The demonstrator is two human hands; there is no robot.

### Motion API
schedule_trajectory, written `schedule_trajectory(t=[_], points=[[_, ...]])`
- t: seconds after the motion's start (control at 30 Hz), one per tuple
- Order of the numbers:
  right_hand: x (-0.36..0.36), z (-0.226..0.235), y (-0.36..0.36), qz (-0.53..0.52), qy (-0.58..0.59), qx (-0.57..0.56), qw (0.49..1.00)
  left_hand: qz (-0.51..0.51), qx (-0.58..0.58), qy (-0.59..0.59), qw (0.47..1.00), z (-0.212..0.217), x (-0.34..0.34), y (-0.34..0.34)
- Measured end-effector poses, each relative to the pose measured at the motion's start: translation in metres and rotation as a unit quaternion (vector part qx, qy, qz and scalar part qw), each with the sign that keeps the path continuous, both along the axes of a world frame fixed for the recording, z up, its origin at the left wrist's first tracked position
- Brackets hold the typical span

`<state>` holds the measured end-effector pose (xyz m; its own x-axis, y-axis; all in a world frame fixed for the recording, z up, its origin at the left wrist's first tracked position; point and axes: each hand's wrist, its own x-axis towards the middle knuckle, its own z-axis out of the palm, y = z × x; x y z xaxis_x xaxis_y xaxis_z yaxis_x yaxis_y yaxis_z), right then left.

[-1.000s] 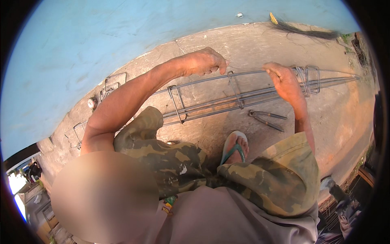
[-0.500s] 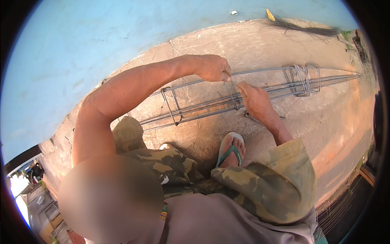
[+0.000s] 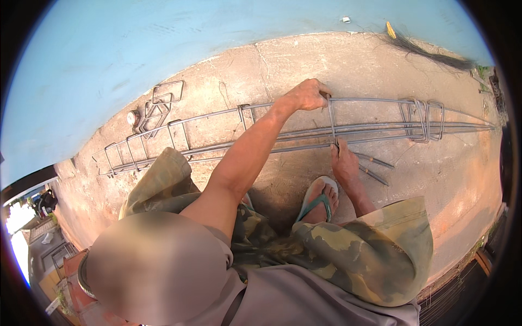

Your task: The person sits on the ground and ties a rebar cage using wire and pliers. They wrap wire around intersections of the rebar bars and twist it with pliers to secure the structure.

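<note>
A long cage of steel reinforcing bars point(image 3: 293, 133) lies across the ground in front of me, with bent-wire stirrups spaced along it. My left hand point(image 3: 310, 95) reaches over the bars, its fingers curled round the far top corner of one stirrup point(image 3: 332, 120). At the near lower corner of the same stirrup, my right hand point(image 3: 345, 163) is closed, thumb uppermost. Whether it also pinches a tie wire cannot be made out. Two dark, handle-like rods point(image 3: 375, 161) stick out beside the right hand; their other ends are hidden behind it.
Several loose stirrups point(image 3: 418, 119) bunch together on the bars at the right. More bent stirrups point(image 3: 157, 108) lie by the blue wall point(image 3: 163, 38) at far left. A bundle of thin dark wire point(image 3: 429, 54) rests at the far right. My sandalled foot point(image 3: 318, 201) stands close to the bars.
My hands have moved apart, from close together above the bars to the stirrup's far and near corners. The left arm has straightened. The view has shifted, showing more of the cage's left end.
</note>
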<state>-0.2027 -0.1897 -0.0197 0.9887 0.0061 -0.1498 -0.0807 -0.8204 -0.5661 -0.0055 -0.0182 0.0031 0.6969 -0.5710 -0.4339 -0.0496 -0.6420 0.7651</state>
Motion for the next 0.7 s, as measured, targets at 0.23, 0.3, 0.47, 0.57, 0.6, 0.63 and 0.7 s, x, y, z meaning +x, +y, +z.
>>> schedule_trajectory(t=[0.23,0.3,0.47,0.57,0.6,0.63,0.7], points=[[-0.005,0.000,-0.006,-0.018,0.006,-0.016,1.000,0.045,-0.004,0.036,0.998,0.019,-0.002,-0.014],[-0.002,0.002,-0.005,-0.008,0.012,-0.024,1.000,0.056,-0.003,0.072,0.996,0.021,0.000,-0.015],[0.002,0.012,-0.015,0.015,0.014,-0.001,1.000,0.052,-0.038,0.113,0.991,0.001,0.009,-0.005],[0.004,0.018,-0.016,0.024,0.012,0.081,0.996,0.087,-0.070,0.148,0.983,-0.005,0.008,-0.005],[0.006,0.023,-0.016,0.016,0.018,0.109,0.994,0.105,-0.083,0.154,0.979,-0.007,0.008,-0.005],[0.007,0.033,-0.018,0.005,0.025,0.131,0.991,0.104,-0.097,0.153,0.978,-0.009,0.008,-0.007],[0.015,0.049,-0.023,-0.001,0.019,0.244,0.969,0.107,-0.117,0.151,0.976,-0.011,0.007,-0.007]])
